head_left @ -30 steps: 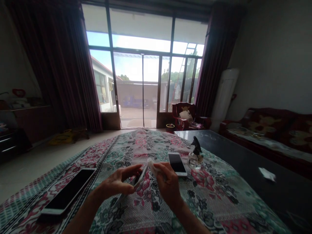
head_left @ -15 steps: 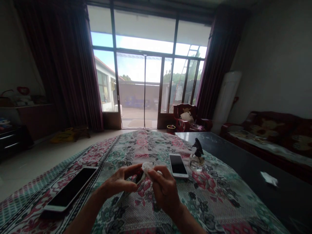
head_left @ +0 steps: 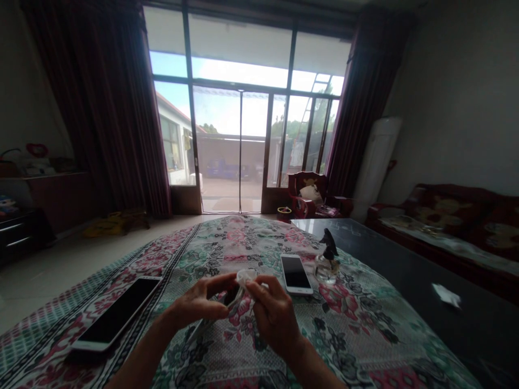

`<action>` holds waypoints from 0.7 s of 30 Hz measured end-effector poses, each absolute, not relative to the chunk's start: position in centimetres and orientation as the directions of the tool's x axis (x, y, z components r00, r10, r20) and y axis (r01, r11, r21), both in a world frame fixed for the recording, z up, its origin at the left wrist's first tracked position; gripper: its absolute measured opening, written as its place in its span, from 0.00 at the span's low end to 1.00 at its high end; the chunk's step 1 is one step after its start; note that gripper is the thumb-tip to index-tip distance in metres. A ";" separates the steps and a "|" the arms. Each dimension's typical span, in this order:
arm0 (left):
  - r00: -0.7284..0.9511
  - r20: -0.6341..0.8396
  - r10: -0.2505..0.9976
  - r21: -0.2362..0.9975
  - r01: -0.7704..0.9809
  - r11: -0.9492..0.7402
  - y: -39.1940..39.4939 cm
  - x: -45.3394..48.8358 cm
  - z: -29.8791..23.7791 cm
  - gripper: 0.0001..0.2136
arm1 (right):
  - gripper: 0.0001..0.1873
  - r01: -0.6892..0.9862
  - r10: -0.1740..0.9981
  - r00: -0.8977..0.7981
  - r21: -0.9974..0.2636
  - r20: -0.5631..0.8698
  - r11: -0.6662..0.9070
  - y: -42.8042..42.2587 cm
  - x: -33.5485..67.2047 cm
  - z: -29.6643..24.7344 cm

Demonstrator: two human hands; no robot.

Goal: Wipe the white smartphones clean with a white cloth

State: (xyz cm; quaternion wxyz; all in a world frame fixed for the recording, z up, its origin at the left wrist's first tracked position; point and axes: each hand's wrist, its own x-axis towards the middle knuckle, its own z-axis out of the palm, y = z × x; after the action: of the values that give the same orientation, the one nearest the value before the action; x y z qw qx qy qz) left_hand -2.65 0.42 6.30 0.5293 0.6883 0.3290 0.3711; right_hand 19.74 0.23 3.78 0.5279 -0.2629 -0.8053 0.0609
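My left hand (head_left: 203, 300) grips a thin, flat, phone-like object (head_left: 234, 301) between thumb and fingers. It is tilted nearly edge-on, with a pale rim and a dark face, and much of it is hidden. In my right hand (head_left: 275, 313) a crumpled white tissue (head_left: 245, 276) is pinched, pressed against the upper edge of that object. To the right of my hands lies a white phone (head_left: 297, 274), screen up and dark. Another, larger-looking white phone (head_left: 117, 313) rests screen up at the left.
A clear spray bottle (head_left: 326, 267) with a black trigger head stands right of the phone. A patterned cloth (head_left: 340, 335) covers the surface. On the dark tabletop (head_left: 377, 259) at the right lies a white packet or tissue (head_left: 446, 295). A wooden chair (head_left: 308, 194) stands behind.
My right fingers have shifted slightly along the top edge of the held object, and the tissue has changed shape. My left hand stays almost still.
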 end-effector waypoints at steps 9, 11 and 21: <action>0.540 0.204 0.817 0.970 0.000 -0.243 0.0 -2.4 7.2 0.31 | 0.26 0.320 0.453 -0.308 -0.357 0.837 0.878 -0.9 19.0 4.4; 0.542 0.213 0.813 0.970 -0.017 -0.243 -0.1 -2.2 7.5 0.31 | 0.26 0.307 0.439 -0.317 -0.347 0.841 0.886 -1.2 18.9 4.5; 0.423 0.094 0.901 0.986 0.087 -0.144 0.4 -2.8 5.9 0.35 | 0.24 0.400 0.500 -0.269 -0.376 0.823 0.836 0.3 19.3 3.5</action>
State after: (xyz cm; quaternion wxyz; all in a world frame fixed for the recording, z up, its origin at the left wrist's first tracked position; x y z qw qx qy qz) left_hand -2.83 0.45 5.87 0.5338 0.6531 0.3782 0.3813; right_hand 19.31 0.26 3.49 0.5343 -0.2827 -0.7953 0.0467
